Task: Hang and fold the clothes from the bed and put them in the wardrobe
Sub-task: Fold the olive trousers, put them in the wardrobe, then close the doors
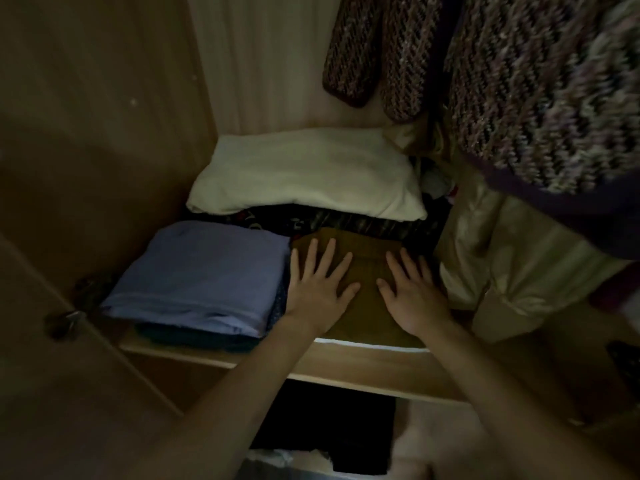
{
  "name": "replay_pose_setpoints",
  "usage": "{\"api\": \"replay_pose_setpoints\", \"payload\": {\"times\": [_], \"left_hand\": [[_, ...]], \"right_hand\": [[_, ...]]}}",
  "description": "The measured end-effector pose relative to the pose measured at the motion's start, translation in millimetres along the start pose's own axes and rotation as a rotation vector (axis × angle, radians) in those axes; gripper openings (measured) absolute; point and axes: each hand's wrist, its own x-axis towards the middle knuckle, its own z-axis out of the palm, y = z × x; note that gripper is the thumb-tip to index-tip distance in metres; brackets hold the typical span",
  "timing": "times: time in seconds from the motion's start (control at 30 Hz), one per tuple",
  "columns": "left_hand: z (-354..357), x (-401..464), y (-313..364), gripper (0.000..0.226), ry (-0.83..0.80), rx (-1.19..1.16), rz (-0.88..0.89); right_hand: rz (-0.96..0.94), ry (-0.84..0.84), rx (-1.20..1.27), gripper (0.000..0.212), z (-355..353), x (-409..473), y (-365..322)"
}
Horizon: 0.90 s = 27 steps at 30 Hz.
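Note:
A folded mustard-brown garment lies on the wardrobe shelf, near its front edge. My left hand presses flat on its left half, fingers straight and spread. My right hand presses flat on its right half the same way. To the left sits a folded light-blue garment on top of darker folded pieces. Behind both lies a folded white garment on a dark patterned pile.
A knitted purple-and-white cardigan hangs above at the right, with a cream satin garment below it. The wardrobe door with a metal knob stands open at the left. Dark items lie under the shelf.

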Motion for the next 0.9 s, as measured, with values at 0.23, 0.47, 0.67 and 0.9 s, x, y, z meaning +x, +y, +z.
{"api": "replay_pose_setpoints", "payload": {"times": [0.23, 0.47, 0.67, 0.9], "left_hand": [[-2, -83, -16, 0.061, 0.135, 0.025, -0.025], [-28, -150, -29, 0.059, 0.108, 0.099, -0.07], [-59, -202, -47, 0.063, 0.036, 0.118, -0.054], [-103, -300, -74, 0.063, 0.053, 0.069, -0.022]], "right_hand": [[-0.251, 0.252, -0.07, 0.064, -8, -63, -30], [-0.288, 0.072, -0.078, 0.063, -3, -117, -50], [-0.306, -0.006, -0.096, 0.06, -7, -173, -79], [-0.271, -0.03, -0.037, 0.063, 3, -265, -137]]}}
